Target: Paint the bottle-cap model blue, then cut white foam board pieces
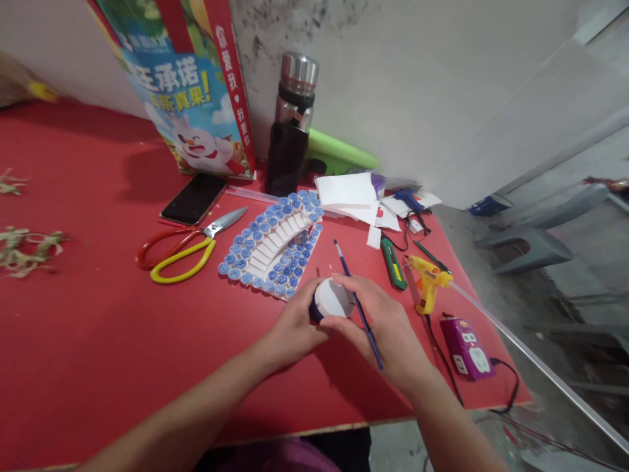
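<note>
Near the table's front, my left hand [296, 326] wraps round the left side of a small dark blue jar with a white round top [334, 298]. The fingers of my right hand [381, 319] close on the jar's right side. A thin blue paintbrush [358, 301] also lies in my right hand, its bristles pointing up and away. Just beyond the jar rests a white arched piece covered with blue rolled rosettes [270, 246]. The underside of the jar is hidden by my hands.
Left of the arched piece are red-and-yellow scissors [184, 248] and a phone [194, 198]. A bottle [291, 124] and printed bag [187, 92] stand behind. Rightward lie a green cutter [393, 264], yellow glue gun [427, 282] with a long clear stick, and purple box [466, 347] with cables.
</note>
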Motion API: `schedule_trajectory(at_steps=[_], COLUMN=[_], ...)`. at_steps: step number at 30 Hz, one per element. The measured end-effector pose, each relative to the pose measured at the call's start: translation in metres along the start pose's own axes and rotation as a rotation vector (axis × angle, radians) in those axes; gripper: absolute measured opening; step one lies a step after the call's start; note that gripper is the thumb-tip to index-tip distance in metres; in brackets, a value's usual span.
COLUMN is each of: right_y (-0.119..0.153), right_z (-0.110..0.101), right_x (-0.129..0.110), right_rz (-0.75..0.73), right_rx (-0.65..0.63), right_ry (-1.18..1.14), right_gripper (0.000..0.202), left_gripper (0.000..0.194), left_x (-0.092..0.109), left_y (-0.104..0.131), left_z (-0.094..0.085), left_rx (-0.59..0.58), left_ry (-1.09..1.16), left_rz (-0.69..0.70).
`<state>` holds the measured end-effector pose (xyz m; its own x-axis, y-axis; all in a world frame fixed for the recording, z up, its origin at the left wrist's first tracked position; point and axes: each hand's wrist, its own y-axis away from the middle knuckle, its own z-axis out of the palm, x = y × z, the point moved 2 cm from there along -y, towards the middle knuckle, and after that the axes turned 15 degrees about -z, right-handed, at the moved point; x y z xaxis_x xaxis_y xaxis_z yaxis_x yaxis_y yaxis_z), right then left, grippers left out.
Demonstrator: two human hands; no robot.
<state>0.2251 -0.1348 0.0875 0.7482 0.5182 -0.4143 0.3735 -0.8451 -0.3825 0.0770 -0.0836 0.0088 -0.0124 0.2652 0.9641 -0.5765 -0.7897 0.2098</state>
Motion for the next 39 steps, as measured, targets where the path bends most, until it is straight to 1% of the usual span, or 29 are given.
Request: schedule_trajectory(at_steps=[3,7,9,11,12,13,15,17,19,21,23,25,28,31,34,37,39], right_y=[0.003,0.008,0.009,0.009,0.009,0.009,0.008,0.008,0.008,0.009,0.008,0.008,0.007,0.007,0.009,0.01,0.01], right_z=[0.008,0.021,0.028,0.03,0.028,0.025,0.013,0.0,-0.011,-0.016,-0.014,-0.008,0.003,0.01,0.013,0.014,0.015], right_x=[-0.007,-0.02,-0.027,-0.03,-0.03,-0.029,-0.024,-0.017,-0.011,-0.006,-0.004,-0.005,-0.01,-0.015,-0.019,-0.022,-0.024], right_rz=[0.053,0.113,0.131,0.15,0.161,0.171,0.169,0.135,0.081,0.038,0.018,0.024,0.06,0.098,0.108,0.1,0.102], right_rx=[0.091,0.223,0.28,0.326,0.336,0.327,0.245,0.121,0.021,-0.023,-0.02,0.013,0.077,0.147,0.187,0.205,0.213], right_ry=[0.049,0.117,0.15,0.172,0.168,0.148,0.056,-0.072,-0.173,-0.209,-0.192,-0.146,-0.056,0.021,0.053,0.045,0.041], right_gripper=[0.048,0.048,0.049,0.051,0.051,0.052,0.055,0.059,0.057,0.053,0.051,0.048,0.041,0.04,0.04,0.04,0.039], left_gripper=[0.047,0.052,0.055,0.058,0.059,0.06,0.057,0.056,0.059,0.063,0.066,0.065,0.058,0.053,0.055,0.055,0.057], left_x=[-0.004,-0.011,-0.014,-0.014,-0.014,-0.012,-0.007,0.0,0.007,0.01,0.01,0.007,0.001,-0.002,-0.002,-0.004,-0.008], left_y=[0.001,0.003,0.005,0.006,0.007,0.007,0.006,0.004,0.003,0.003,0.003,0.002,0.002,0.002,0.002,0.003,0.004], left_z=[0.001,0.002,0.002,0.002,0.002,0.002,0.001,0.0,-0.001,-0.001,-0.002,-0.002,-0.001,0.0,0.0,-0.001,-0.001], left_rx=[0.074,0.165,0.234,0.304,0.32,0.319,0.271,0.186,0.074,-0.037,-0.096,-0.087,-0.014,0.052,0.091,0.115,0.145], left_ry=[-0.067,-0.207,-0.275,-0.318,-0.325,-0.317,-0.258,-0.165,-0.086,-0.043,-0.022,-0.011,-0.031,-0.08,-0.126,-0.165,-0.186], left_rz=[0.086,0.184,0.263,0.34,0.357,0.352,0.281,0.158,0.054,0.012,0.02,0.032,0.045,0.06,0.108,0.17,0.185])
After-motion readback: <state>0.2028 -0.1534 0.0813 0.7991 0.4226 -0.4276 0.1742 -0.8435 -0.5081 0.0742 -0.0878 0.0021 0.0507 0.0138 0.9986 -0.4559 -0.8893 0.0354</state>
